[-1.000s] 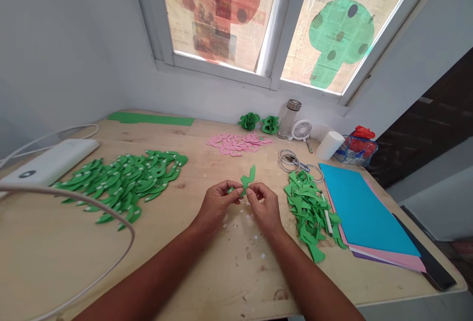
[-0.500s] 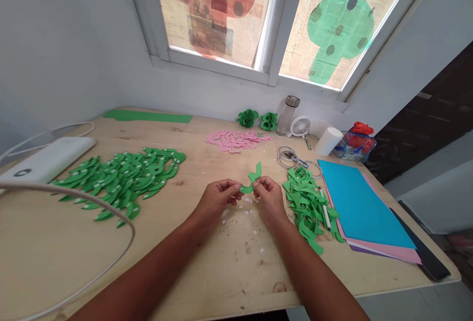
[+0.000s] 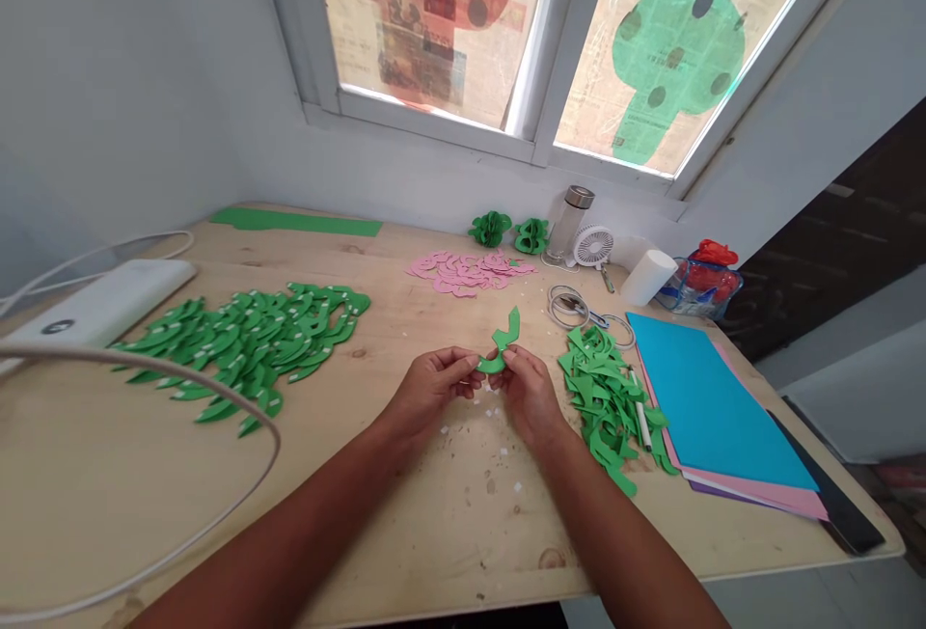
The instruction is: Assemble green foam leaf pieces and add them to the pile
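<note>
Between my hands, above the middle of the wooden table (image 3: pixel 391 523), is a curved green paper cutout (image 3: pixel 508 328). My left hand (image 3: pixel 443 376) pinches its left end between thumb and fingers. Its middle bend is gripped by my right hand (image 3: pixel 531 388), while a pointed tip sticks up beyond the fingers. Small white paper bits (image 3: pixel 503 451) lie scattered on the wood below. Left of my hands spreads a heap of green cutouts with white patches (image 3: pixel 250 335). Close to my right hand is a pile of green paper pieces (image 3: pixel 599 393) with a white pen (image 3: pixel 642 422) on it.
Pink cutouts (image 3: pixel 470 272) lie at the back, before two green paper ornaments (image 3: pixel 490 229), a glass bottle (image 3: pixel 568 224) and a small fan (image 3: pixel 593 246). Coloured sheets (image 3: pixel 723 407) are stacked at right. A white power bank (image 3: pixel 108 306) and a looping cable (image 3: pixel 246 407) occupy the left.
The hands have drawn slightly closer together on the green cutout, and its upright tip has shifted a little. The whole view has moved slightly; the piles look unchanged.
</note>
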Demonstrator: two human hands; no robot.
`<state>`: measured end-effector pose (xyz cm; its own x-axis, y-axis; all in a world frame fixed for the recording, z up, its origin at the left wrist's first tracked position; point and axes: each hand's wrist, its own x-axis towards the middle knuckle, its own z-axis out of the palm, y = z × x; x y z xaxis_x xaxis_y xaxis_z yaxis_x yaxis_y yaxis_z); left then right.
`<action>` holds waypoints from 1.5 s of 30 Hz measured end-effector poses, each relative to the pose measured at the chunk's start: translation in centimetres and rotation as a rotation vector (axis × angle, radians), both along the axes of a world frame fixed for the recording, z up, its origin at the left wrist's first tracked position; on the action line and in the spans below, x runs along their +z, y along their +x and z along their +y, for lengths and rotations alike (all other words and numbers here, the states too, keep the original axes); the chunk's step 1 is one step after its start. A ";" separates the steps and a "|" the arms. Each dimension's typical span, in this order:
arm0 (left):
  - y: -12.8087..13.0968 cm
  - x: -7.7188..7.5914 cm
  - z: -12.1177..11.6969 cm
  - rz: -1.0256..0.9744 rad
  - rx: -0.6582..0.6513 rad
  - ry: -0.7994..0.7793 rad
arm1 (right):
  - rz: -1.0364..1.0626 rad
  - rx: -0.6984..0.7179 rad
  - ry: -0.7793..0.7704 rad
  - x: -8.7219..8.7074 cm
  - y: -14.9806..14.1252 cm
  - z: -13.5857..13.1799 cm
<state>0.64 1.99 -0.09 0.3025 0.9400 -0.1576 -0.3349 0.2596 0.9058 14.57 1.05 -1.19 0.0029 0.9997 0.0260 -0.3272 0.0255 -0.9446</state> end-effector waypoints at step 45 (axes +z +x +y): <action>0.1 -0.3 -0.8 0.759 0.317 0.862 | -0.399 -0.177 0.033 -0.5 -0.2 0.2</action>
<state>0.77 1.22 -0.41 0.1398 0.8401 0.5241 0.4226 -0.5293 0.7357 14.41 1.27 -1.73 0.1569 0.9833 0.0919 0.0755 0.0809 -0.9939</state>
